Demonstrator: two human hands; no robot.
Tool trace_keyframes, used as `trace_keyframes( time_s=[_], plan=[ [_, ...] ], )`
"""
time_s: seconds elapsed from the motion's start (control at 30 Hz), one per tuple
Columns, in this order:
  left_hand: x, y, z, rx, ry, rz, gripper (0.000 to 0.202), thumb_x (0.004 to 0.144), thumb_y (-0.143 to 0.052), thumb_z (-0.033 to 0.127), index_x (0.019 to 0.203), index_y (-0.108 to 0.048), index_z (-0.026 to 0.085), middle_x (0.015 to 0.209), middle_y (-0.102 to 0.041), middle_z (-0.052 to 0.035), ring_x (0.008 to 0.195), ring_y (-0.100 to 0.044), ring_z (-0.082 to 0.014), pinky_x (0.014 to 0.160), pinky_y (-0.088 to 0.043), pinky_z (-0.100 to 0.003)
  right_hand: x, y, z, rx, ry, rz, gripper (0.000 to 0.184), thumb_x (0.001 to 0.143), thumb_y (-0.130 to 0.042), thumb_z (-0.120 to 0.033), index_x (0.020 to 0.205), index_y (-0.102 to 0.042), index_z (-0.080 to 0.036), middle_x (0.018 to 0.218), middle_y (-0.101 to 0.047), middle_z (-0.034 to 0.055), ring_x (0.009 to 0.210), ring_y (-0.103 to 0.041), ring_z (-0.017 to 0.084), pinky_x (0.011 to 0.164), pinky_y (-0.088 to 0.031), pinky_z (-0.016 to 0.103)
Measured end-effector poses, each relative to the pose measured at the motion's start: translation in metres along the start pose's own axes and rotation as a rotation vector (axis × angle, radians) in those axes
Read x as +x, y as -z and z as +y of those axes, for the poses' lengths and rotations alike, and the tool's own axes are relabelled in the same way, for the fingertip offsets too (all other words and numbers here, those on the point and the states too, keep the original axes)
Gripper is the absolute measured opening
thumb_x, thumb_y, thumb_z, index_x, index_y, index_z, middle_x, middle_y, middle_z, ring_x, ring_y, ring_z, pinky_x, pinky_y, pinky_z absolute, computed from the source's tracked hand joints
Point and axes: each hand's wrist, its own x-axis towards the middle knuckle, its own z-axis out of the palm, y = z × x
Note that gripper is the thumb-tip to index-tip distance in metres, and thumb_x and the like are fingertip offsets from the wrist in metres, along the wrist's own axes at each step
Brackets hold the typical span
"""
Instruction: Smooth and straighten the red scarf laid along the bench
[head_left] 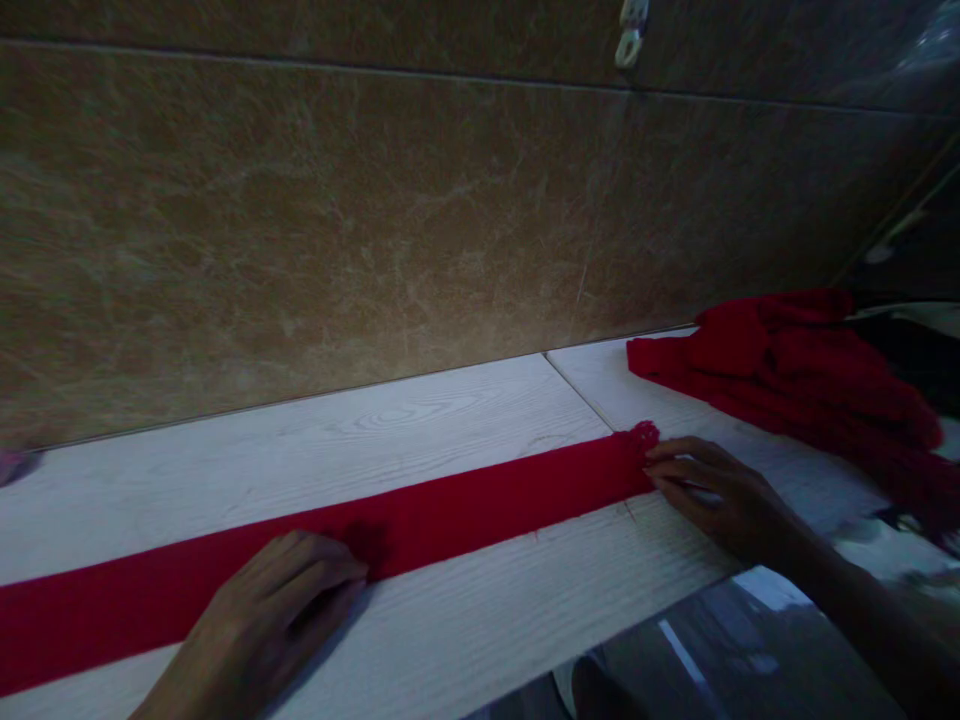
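Observation:
A long, narrow red scarf point(465, 505) lies flat across the white wood-grain table, running out of view at the left. Its right end is bunched and frayed. My right hand point(712, 490) pinches that end between thumb and fingertips. Farther left, my left hand point(277, 600) rests over the scarf's near edge, its fingers curled together and the fingertips closed on the edge. The palm side of my left hand is hidden.
A heap of red fabric point(787, 360) lies on the table's right part. A marbled brown wall point(375, 230) rises behind the table point(480, 620). A seam crosses the tabletop near the scarf's right end. A small pink thing point(10, 465) shows at the left edge.

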Motion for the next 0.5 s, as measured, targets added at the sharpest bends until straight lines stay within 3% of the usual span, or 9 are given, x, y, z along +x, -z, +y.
trace_keyframes(
  time_s=[0.37, 0.5],
  plan=[
    [0.012, 0.006, 0.007, 0.098, -0.14, 0.011, 0.03, 0.104, -0.045, 0.033, 0.093, -0.072, 0.026, 0.085, -0.072, 0.0024, 0.076, -0.066, -0.012, 0.069, -0.056, -0.021, -0.005, 0.0, 0.005, -0.016, 0.049, -0.066, 0.01, 0.09, -0.061, -0.021, 0.091, -0.071, -0.024, 0.103, -0.072, 0.0057, 0.093, -0.071, 0.02, 0.082, -0.062, 0.032],
    [0.014, 0.006, 0.009, 0.08, -0.119, -0.03, 0.03, 0.104, -0.045, 0.033, 0.092, -0.072, 0.026, 0.084, -0.072, 0.0023, 0.076, -0.066, -0.0121, 0.069, -0.055, -0.021, -0.004, 0.002, 0.003, -0.032, 0.056, -0.066, 0.01, 0.091, -0.06, -0.023, 0.09, -0.07, -0.024, 0.103, -0.071, 0.006, 0.092, -0.071, 0.02, 0.083, -0.061, 0.033]
  ],
)
